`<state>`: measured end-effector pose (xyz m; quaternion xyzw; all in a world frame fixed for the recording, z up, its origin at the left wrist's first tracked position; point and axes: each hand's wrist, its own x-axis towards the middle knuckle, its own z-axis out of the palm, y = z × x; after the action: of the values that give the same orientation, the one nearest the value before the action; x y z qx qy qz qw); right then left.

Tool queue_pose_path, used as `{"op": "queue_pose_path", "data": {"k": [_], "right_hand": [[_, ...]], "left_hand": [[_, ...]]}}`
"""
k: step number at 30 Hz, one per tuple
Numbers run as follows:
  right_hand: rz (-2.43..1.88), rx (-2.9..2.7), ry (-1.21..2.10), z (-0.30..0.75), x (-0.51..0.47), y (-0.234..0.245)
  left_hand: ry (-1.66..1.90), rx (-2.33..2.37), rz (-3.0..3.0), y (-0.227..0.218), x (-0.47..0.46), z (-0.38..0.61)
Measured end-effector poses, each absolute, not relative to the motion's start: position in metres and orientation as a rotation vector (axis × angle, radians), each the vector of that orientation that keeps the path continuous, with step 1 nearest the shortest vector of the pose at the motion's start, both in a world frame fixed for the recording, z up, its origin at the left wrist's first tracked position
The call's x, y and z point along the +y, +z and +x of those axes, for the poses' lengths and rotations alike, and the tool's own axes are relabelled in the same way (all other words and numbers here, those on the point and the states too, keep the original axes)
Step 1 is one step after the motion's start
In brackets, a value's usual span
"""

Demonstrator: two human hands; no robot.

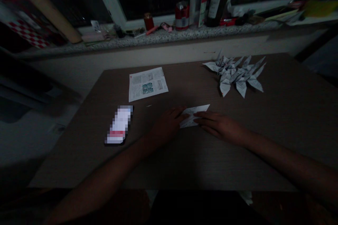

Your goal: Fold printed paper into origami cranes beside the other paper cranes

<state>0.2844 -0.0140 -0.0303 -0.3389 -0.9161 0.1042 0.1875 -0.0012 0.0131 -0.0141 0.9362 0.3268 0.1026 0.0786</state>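
Your left hand (167, 125) and your right hand (218, 125) lie almost flat on the wooden table (185, 168), fingers extended and close together. Their fingertips meet a folded piece of printed paper (192, 116) from either side, and the right fingers lie over part of it. Neither hand is clearly pinching; both rest open against the paper, which sits on the table between them, just in front of you.

Up and to the right, a heap of folded paper cranes (233, 75) sits on the table, well apart from your hands. A printed sheet (148, 84) lies flat near the far edge, to the left of the cranes. To the left of your left hand is a pixelated white-and-red rectangle (118, 124), too blurred to identify.

Beyond the table, a speckled stone sill (163, 36) holds a red can (182, 15), a clear bottle (198, 3), a dark bottle (218, 3) and other small clutter.
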Motion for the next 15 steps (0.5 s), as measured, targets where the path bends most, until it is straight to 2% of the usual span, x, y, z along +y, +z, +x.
{"op": "queue_pose_path", "data": {"k": [15], "right_hand": [[-0.973,-2.566,0.217,0.273,-0.009,-0.02]], "left_hand": [[0.413,0.87,2.768,-0.017,0.002,0.004]]}}
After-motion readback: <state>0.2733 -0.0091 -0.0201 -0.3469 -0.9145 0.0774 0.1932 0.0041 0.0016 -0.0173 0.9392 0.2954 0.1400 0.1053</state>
